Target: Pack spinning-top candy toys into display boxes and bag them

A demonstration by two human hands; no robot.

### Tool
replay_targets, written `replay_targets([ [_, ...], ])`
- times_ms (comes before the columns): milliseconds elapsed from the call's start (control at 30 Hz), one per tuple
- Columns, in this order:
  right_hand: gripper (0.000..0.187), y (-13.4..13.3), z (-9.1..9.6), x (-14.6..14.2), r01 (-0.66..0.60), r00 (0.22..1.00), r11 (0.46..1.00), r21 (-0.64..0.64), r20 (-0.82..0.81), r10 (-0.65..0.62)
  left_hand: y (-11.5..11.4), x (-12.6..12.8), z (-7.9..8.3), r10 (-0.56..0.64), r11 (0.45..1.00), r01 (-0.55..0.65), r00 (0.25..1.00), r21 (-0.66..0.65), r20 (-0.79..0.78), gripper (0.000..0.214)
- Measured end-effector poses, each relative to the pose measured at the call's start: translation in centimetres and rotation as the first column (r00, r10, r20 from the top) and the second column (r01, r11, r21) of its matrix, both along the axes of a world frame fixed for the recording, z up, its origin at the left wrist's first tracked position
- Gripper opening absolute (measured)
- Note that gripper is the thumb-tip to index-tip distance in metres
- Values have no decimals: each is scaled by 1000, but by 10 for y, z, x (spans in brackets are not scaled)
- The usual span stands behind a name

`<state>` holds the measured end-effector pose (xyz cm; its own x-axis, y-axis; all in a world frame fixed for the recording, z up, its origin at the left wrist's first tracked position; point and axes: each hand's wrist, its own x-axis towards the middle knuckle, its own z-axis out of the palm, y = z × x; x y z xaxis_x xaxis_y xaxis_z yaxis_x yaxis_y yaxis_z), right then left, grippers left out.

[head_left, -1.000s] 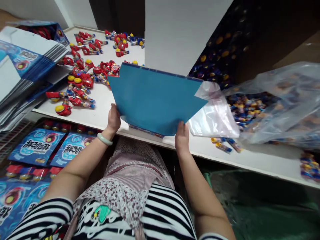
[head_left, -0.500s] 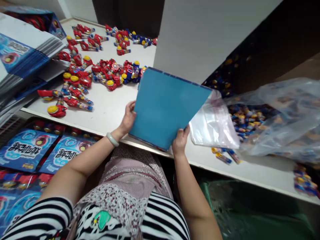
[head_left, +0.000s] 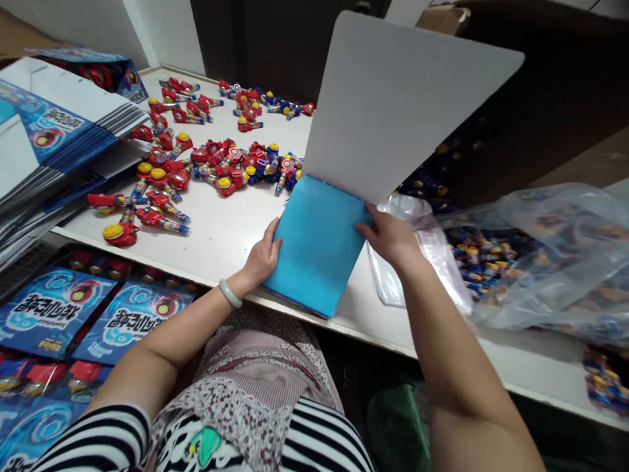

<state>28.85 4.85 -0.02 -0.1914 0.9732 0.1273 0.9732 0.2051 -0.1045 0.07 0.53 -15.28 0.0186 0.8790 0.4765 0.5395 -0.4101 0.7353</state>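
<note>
In front of me a cardboard display box (head_left: 317, 252) rests at the table's front edge, its blue face turned up. From its far side a tall white flap (head_left: 388, 98) with rounded corners stands up and leans back. My left hand (head_left: 263, 255), with a pale bangle on its wrist, grips the box's left edge. My right hand (head_left: 390, 236) is closed on the right edge near the fold below the flap, thumb and fingers at the blue panel's upper corner. Clear plastic bags (head_left: 388, 275) lie flat on the table, partly behind my right hand and forearm.
Red and blue toys (head_left: 230, 164) with yellow caps lie in groups on the white table (head_left: 216, 229). Flattened printed cartons (head_left: 63, 144) are stacked at left. Filled blue display boxes (head_left: 54, 308) stand lower left. A clear sack (head_left: 555, 262) of small candy-like pieces sits at right.
My right hand has moved from the box's lower right corner up to its upper right edge. The blue panel lies flatter, and more of the white flap's outline shows.
</note>
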Motion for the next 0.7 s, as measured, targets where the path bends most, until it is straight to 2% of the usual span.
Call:
replay_targets([
  [100, 43, 33, 3, 0, -61, 981, 970, -236, 168, 103, -2, 6, -7, -18, 995, 32, 988, 92, -153, 55],
  [200, 33, 55, -8, -18, 30, 941, 937, -347, 326, 90, -4, 13, -12, -45, 993, 84, 922, 86, -384, 49],
  [267, 30, 60, -29, -41, 92, 925, 937, -338, 377, 45, -5, 17, -12, -80, 995, 103, 844, 14, -530, 50],
  [333, 29, 60, -57, -66, 123, 921, 929, -349, 388, 24, -4, 21, -9, -97, 995, 85, 765, -49, -637, 52],
  [400, 28, 57, -85, -86, 149, 917, 908, -392, 397, 21, -2, 25, -6, -110, 994, 66, 695, -89, -711, 52],
  [467, 26, 55, -101, -97, 163, 915, 891, -423, 403, 24, 2, 29, -4, -149, 989, 77, 630, -130, -762, 51],
  [533, 27, 54, -103, -100, 151, 917, 895, -420, 397, 31, 4, 32, -3, -182, 983, 103, 580, -150, -794, 49],
  [600, 32, 51, -95, -101, 96, 928, 922, -375, 368, 53, 5, 33, -4, -178, 984, 119, 563, -133, -807, 48],
  [700, 46, 38, -88, -104, -90, 943, 961, -260, 289, 166, 4, 35, -9, -112, 994, 75, 611, -84, -783, 49],
])
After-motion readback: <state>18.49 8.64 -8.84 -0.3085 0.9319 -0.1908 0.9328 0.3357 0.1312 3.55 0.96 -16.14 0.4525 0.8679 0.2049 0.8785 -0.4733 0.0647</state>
